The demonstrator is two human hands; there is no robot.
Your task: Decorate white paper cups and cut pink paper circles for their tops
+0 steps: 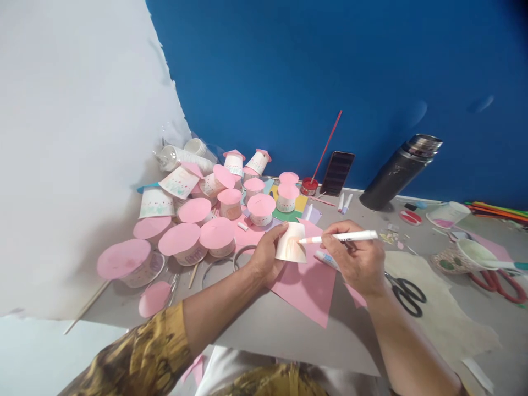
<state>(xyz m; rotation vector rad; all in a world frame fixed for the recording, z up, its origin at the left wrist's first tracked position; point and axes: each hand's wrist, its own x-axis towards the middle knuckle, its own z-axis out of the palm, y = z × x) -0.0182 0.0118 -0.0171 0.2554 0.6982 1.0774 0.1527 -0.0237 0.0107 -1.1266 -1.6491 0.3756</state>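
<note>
A white paper cup (292,241), upside down and tilted, is gripped at its left side by my left hand (267,256). Light orange strokes mark its wall. My right hand (358,264) pinches a white acrylic marker (350,236) whose tip is at the cup's side, at the orange strokes. Beneath both hands lies a sheet of pink paper (307,291). A capped white marker or tube (326,258) rests partly behind my right hand. Close to my right wrist are black-handled scissors (408,294).
Decorated cups with pink paper discs (179,237) crowd the left. Stacked white cups (185,159) lie behind them. Along the blue wall stand a red paint pot (309,187), a phone (337,171) and a dark flask (398,173). Red-handled scissors (499,285) sit at the right.
</note>
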